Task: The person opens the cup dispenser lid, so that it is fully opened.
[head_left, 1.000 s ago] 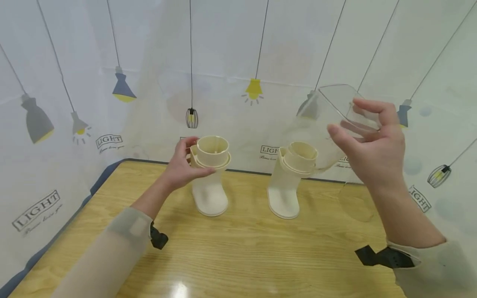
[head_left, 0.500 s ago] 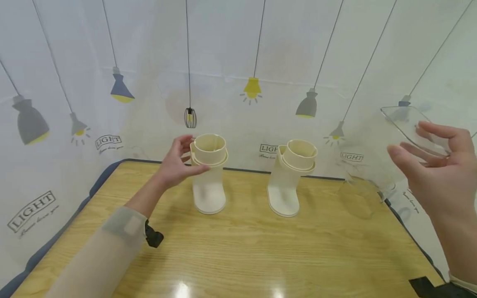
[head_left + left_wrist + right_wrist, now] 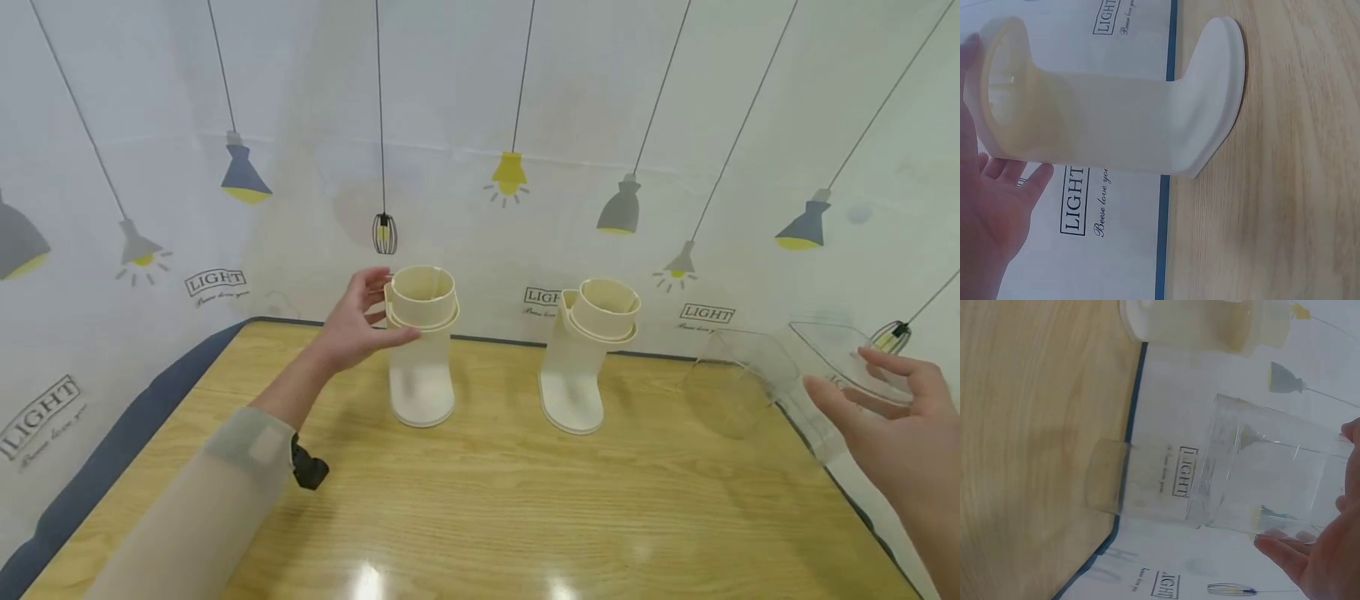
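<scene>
Near the table's back edge stand two cream plastic stands, each with a round open collar on top and a rounded foot. My left hand (image 3: 358, 327) holds the upper part of the left stand (image 3: 422, 375), thumb in front and fingers behind. The left wrist view shows that stand's spout-like hollow (image 3: 1013, 81) close by the fingers. At the far right, my right hand (image 3: 896, 425) grips a clear plastic container (image 3: 1266, 469), faint against the backdrop. A second clear container (image 3: 731, 392) stands on the table beside it. The right stand (image 3: 573, 375) is untouched.
The wooden table (image 3: 480, 500) has a dark blue border strip along its back and sides. A white backdrop (image 3: 450, 100) printed with lamps and lettering rises behind and at both sides.
My right hand has carried the clear container rightward from near the right stand, then lowered it beside the second container. My left hand stays on the left stand.
</scene>
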`<state>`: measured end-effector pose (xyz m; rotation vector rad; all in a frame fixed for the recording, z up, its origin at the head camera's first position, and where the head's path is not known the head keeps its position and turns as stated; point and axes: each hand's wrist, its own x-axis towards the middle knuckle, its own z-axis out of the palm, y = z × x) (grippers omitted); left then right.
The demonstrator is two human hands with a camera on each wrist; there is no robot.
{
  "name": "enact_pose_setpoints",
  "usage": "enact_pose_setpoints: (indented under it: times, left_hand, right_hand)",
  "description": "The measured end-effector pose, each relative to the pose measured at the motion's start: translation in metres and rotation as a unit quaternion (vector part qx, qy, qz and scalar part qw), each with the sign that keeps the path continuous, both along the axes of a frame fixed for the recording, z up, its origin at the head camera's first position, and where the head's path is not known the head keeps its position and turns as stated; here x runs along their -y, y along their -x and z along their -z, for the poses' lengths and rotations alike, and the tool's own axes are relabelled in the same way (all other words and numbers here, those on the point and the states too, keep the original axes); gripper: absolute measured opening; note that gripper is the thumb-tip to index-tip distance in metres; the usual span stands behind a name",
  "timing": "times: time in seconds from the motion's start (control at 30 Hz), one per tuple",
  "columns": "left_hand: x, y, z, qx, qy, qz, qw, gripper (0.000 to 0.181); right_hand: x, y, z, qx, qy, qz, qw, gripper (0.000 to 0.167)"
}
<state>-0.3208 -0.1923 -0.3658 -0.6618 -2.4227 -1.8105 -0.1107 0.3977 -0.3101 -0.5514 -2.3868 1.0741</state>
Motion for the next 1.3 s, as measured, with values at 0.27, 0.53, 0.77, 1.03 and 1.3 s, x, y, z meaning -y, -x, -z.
enact_pose_setpoints:
  times: [0.27,0.53,0.77,1.03,1.3]
  left_hand:
    - [0.001,0.002,-0.001,0.0,0.001,0.005,1.0,0.108]
    - [0.002,0.005,-0.002,-0.002,-0.002,0.008,1.0,0.108]
    - [0.003,0.008,-0.001,-0.004,-0.004,0.014,0.9999,0.109]
    - [0.003,0.009,-0.002,-0.002,0.001,0.016,0.9999,0.113]
    - [0.004,0.008,-0.002,-0.001,0.011,0.014,0.9998,0.113]
  right_hand:
    - [-0.029,0.002,0.027,0.118,-0.012,0.04,0.9922,0.099]
    - [-0.047,0.005,0.049,0.125,-0.053,0.02,0.9905,0.105]
    - [-0.047,0.003,0.061,0.125,-0.095,-0.002,0.9876,0.102]
    - [-0.043,0.007,0.071,0.135,-0.104,-0.007,0.9853,0.103]
    - [-0.041,0.007,0.077,0.133,-0.107,-0.013,0.9853,0.103]
